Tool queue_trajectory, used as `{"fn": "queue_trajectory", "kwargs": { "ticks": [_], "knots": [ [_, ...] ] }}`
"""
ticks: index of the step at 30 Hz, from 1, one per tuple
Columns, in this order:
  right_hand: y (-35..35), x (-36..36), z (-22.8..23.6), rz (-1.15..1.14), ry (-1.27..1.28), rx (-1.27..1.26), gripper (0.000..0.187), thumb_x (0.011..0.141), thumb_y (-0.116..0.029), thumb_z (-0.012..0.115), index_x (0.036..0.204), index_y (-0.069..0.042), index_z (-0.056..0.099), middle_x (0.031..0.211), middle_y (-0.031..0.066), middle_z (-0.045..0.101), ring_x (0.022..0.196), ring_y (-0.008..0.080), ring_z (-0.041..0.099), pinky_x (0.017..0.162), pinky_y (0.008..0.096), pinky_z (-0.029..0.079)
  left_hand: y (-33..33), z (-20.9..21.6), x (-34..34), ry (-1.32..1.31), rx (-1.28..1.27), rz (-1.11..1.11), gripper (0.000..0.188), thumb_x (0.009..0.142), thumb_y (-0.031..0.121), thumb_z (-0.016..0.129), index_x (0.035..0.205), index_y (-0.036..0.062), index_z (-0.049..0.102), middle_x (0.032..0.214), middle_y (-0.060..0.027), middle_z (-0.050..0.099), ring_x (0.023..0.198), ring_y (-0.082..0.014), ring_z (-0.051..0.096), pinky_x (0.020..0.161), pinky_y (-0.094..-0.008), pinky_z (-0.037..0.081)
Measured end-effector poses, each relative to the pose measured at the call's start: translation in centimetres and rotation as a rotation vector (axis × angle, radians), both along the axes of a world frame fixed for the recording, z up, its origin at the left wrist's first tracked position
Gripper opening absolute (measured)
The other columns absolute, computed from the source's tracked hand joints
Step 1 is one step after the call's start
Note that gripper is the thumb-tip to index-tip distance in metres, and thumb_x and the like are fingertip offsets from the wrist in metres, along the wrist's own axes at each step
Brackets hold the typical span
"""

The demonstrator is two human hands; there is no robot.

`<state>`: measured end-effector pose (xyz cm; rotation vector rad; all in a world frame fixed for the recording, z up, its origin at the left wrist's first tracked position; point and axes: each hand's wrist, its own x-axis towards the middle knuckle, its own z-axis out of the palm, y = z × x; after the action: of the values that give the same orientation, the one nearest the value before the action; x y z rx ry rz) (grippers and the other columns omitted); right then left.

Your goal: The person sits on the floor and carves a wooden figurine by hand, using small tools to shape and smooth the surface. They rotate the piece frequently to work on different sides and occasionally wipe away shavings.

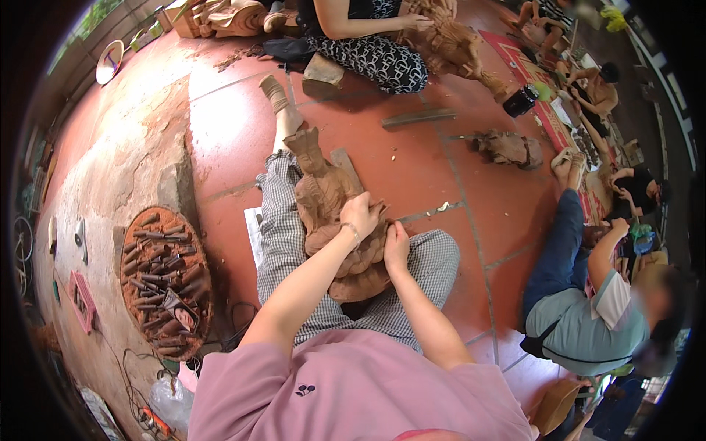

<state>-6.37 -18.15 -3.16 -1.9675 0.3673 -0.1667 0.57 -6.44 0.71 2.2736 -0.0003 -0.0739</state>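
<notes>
Reddish-brown carved wooden statue (pixel 323 195): located between your legs in black-and-white checked trousers (pixel 273 220), head toward 11 o'clock, base toward 6. This placement probably lets your thighs limit sideways roll. Your left hand (pixel 359 214) bears on its front, fingers curled inward; whether they pinch anything cannot be told. Your right hand (pixel 397 250) lies against its 4 o'clock side, fingers close together, tips hidden, likely bracing against the left. At 8 o'clock, a round, sawdust-strewn tray (pixel 208 294) holds dark-handled tools (pixel 153 283), presumably grouped there for easy left-side reach.
</notes>
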Motion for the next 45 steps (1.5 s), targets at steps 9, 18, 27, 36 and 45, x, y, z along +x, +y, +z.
{"fn": "queue_trajectory", "kwargs": {
  "ticks": [9,18,27,36,45],
  "knots": [
    [0.1,-0.4,0.4,0.01,0.048,-0.03,0.034,0.099,-0.021,0.039,0.114,0.002,0.059,0.101,0.0247,0.066,0.096,0.0424,0.061,0.083,0.0449,0.047,-0.9,-0.3,0.9,-0.027,0.052,0.053,0.031,0.083,0.032,0.072,0.076,0.003,0.064,0.077,-0.0149,0.07,0.078,-0.0339,0.068,0.065,-0.0419,0.051],
    [0.0,-0.1,0.6,0.019,0.039,0.003,0.034,0.098,-0.021,0.039,0.113,0.001,0.06,0.102,0.0243,0.066,0.097,0.0418,0.062,0.084,0.0444,0.047,0.6,-1.0,-0.8,-0.194,-0.04,-0.006,0.022,0.083,0.024,0.072,0.079,0.0039,0.063,0.078,-0.0141,0.069,0.075,-0.0352,0.067,0.064,-0.0436,0.051],
    [0.2,0.0,1.0,0.016,0.044,0.001,0.034,0.1,-0.022,0.039,0.114,0.002,0.06,0.101,0.0237,0.066,0.095,0.0403,0.062,0.082,0.0427,0.048,1.1,-0.1,-0.3,-0.103,-0.082,-0.046,0.022,0.083,0.025,0.071,0.08,0.0046,0.064,0.081,-0.0132,0.07,0.076,-0.0332,0.067,0.065,-0.0402,0.052],
    [-0.3,0.0,-0.3,0.03,0.048,-0.011,0.035,0.1,-0.024,0.039,0.112,0.003,0.059,0.102,0.025,0.065,0.098,0.0417,0.061,0.084,0.0433,0.047,0.4,-0.1,0.3,-0.112,0.054,-0.003,0.021,0.084,0.022,0.071,0.078,0.0042,0.062,0.084,-0.0102,0.072,0.078,-0.0321,0.068,0.068,-0.0417,0.052],
    [-0.2,0.4,-0.1,0.03,-0.013,-0.004,0.035,0.1,-0.022,0.039,0.118,-0.001,0.061,0.105,0.0221,0.067,0.098,0.0365,0.063,0.085,0.0418,0.047,2.3,-1.5,-1.2,-0.332,0.033,-0.036,0.014,0.079,0.011,0.069,0.076,0.0042,0.057,0.083,-0.0108,0.066,0.083,-0.0344,0.061,0.072,-0.0433,0.049]
  ]
}}
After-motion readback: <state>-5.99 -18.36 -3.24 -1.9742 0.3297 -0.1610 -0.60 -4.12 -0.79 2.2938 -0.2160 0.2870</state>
